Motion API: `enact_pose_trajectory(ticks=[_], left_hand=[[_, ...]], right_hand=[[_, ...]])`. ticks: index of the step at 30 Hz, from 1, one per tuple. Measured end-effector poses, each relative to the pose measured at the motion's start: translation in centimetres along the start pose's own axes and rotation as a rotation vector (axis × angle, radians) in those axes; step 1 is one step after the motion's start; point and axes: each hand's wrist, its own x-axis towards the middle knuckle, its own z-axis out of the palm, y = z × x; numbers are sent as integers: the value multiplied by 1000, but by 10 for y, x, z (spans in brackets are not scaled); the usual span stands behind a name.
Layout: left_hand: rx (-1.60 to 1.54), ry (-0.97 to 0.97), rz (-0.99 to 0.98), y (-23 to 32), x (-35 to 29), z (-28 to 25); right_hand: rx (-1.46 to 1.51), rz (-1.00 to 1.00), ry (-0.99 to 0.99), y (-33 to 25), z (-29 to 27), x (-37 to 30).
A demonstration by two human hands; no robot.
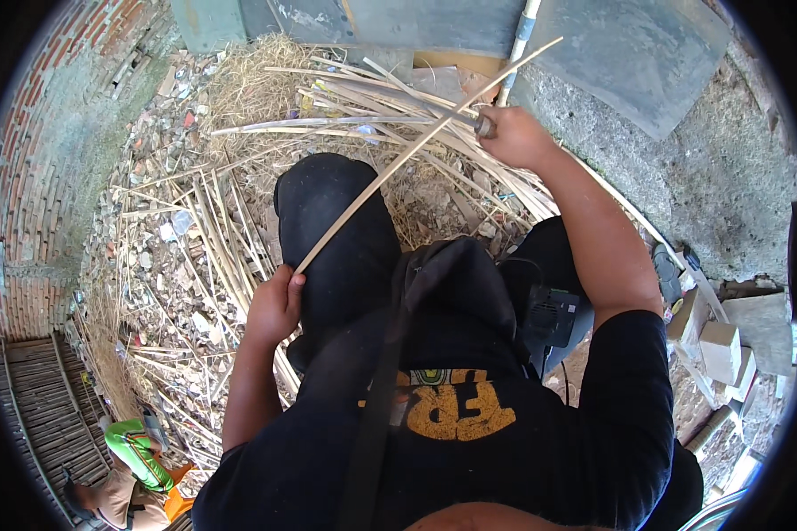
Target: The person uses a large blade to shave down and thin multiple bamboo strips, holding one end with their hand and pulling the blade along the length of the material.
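A long, thin bamboo strip (376,188) slants up to the right across my raised left knee. My left hand (277,305) is closed round its lower end, beside the knee. My right hand (515,140) grips the handle of a long-bladed knife (484,127). From that hand the dark blade reaches leftward and meets the strip's line near its upper part; whether the two touch I cannot tell. Beneath them lies a loose heap of split bamboo strips (328,122), with pale shavings (261,88) piled at the far left of it.
More bamboo strips (214,234) lie on the rubble-strewn ground at left. A brick wall (40,190) and a grey concrete wall (682,190) flank me; a white pole (521,40) stands ahead. Another person (137,460) is at lower left. Pale blocks (720,351) lie at right.
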Motion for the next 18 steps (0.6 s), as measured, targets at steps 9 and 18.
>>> enact_pose_trajectory(ticks=[9,18], left_hand=[[-92,6,38,-8,1,4],[-165,-88,-62,-9,5,-7]], right_hand=[[174,39,-81,-2,-3,6],[31,-127,-160,-19,2,-2]])
